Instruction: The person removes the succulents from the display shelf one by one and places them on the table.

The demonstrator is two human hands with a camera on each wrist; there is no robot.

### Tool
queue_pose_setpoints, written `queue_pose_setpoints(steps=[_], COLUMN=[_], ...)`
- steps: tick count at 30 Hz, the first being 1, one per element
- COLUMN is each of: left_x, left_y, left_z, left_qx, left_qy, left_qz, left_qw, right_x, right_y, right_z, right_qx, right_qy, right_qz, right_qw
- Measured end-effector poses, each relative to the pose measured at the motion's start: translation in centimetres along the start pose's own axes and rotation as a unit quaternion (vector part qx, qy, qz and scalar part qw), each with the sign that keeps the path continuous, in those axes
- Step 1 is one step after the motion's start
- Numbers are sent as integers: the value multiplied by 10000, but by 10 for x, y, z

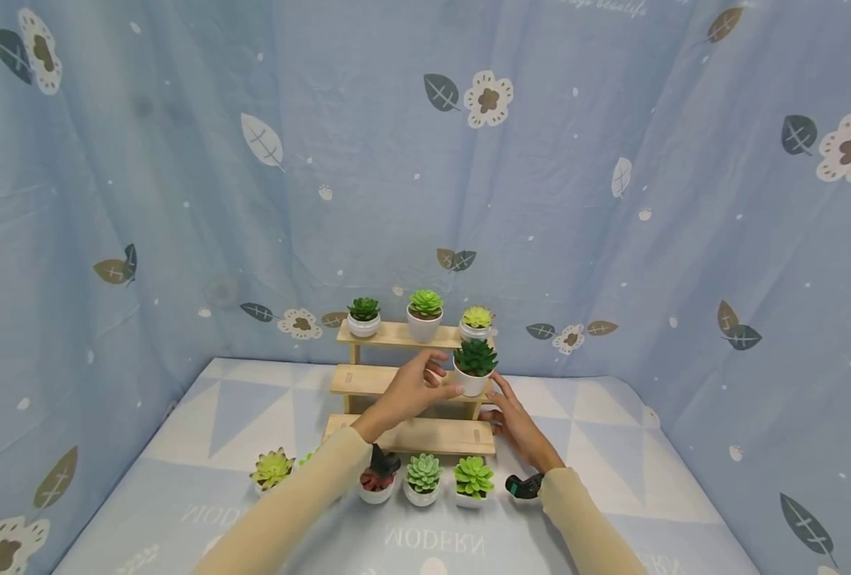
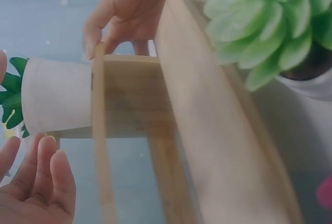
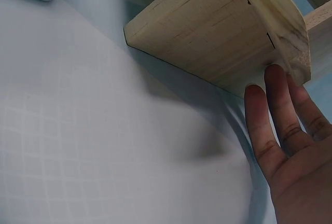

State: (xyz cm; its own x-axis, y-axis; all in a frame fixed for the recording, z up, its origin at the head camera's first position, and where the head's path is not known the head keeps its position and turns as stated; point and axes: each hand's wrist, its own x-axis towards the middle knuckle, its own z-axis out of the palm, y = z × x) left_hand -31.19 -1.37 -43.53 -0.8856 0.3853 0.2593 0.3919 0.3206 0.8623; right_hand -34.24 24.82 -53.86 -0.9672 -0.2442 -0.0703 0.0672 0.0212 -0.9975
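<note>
From where I operate I count two hands, the left hand (image 1: 414,386) and the right hand (image 1: 515,423), and two sleeves, the left sleeve (image 1: 292,507) and the right sleeve (image 1: 586,519). By the hands is one wooden stand (image 1: 425,435) with three shelves.

I make out nine potted succulents. Three are beyond the hands: dark green (image 1: 363,311), bright green (image 1: 424,311), yellow-green (image 1: 477,319). One dark-leaved plant (image 1: 475,369) is between them. Five are on the near side: red-tipped (image 1: 272,469), one mostly hidden by the left sleeve, red (image 1: 377,483), pale green (image 1: 423,477), and leafy lime (image 1: 473,481).
</note>
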Motion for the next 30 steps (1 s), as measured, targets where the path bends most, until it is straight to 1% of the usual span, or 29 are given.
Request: queue_pose_setpoints(steps=[6,9,13,18,21,24,28,30], left_x=[7,12,18,26,30,31,30,30], left_y=[13,14,11,5,1,-2,-5,-5], left_z=[-4,-2,4,11,13,15,17,18], left_qx=[-118,-178,-201,-197,-233,-289,-286,-282], left_qy=[-60,-85,-57,52,57,19,-76,-104], left_qz=[2,-44,-87,-53,-34,-84,-240,-255], left_qw=[9999,9998,9997,9998,9997,9995,9993,9992], right_x=[1,1,1,1,0,0,-2,-3], right_y=[-4,-3,0,1,0,-1,0,0], right_z=[-3,-4,-5,-4,-3,-1,2,3], right_qx=[26,20,-16,15,58,84,182,228], right_qy=[-10,-7,-19,-73,-69,-99,-197,-208], right_qz=[-18,-10,-37,-78,-127,-154,-103,-84], right_qw=[10000,10000,10000,9999,9999,9998,9996,9995])
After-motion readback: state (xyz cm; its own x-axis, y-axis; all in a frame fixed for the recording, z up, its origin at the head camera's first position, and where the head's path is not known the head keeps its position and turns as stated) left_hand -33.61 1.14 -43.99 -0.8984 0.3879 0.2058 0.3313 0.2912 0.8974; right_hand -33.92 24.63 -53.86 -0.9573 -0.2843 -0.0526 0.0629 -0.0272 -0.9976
